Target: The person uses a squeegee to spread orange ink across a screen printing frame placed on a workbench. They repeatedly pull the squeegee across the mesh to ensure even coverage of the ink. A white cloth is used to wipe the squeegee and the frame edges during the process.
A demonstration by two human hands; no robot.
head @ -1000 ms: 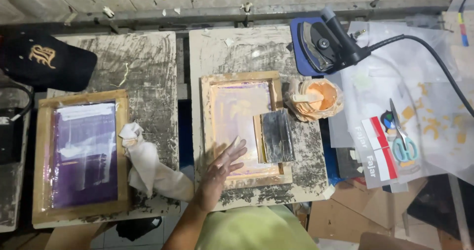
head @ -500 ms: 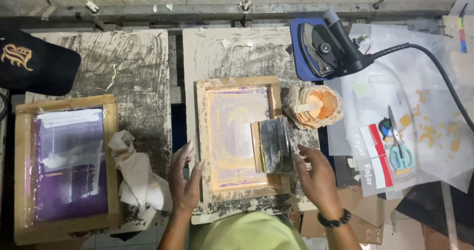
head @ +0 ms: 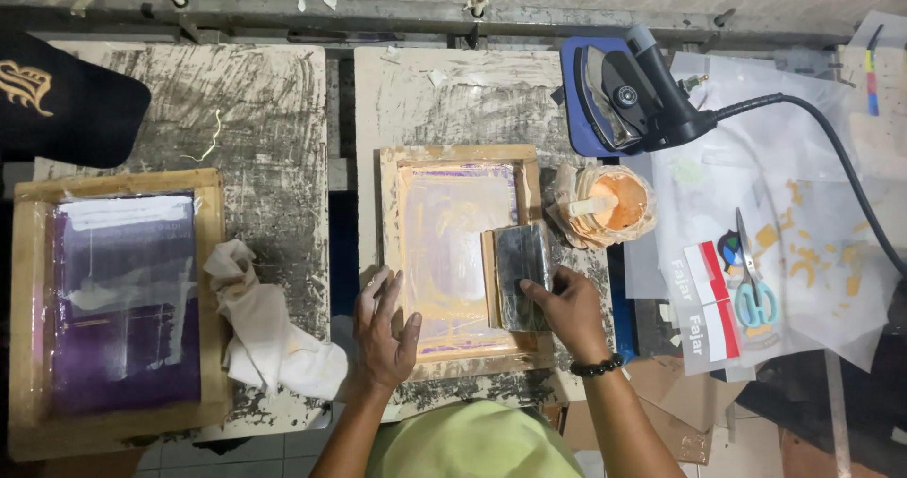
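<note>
The left hand lay flat, fingers spread, on the lower left corner of the wooden screen frame, which sat on the paint-smeared worktop. The right hand had its fingers closed on the squeegee resting on the frame's right side. An ink pot stood just beside the frame, and a white rag lay left of it.

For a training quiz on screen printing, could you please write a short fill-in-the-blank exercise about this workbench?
1. The right hand grips the ____ lying on the wooden screen frame.
2. The left hand presses on the frame's ____ edge.
3. The crumpled rag is ____ in colour.
4. The scissors have ____ handles.

Missing words: squeegee; left; white; teal
</note>
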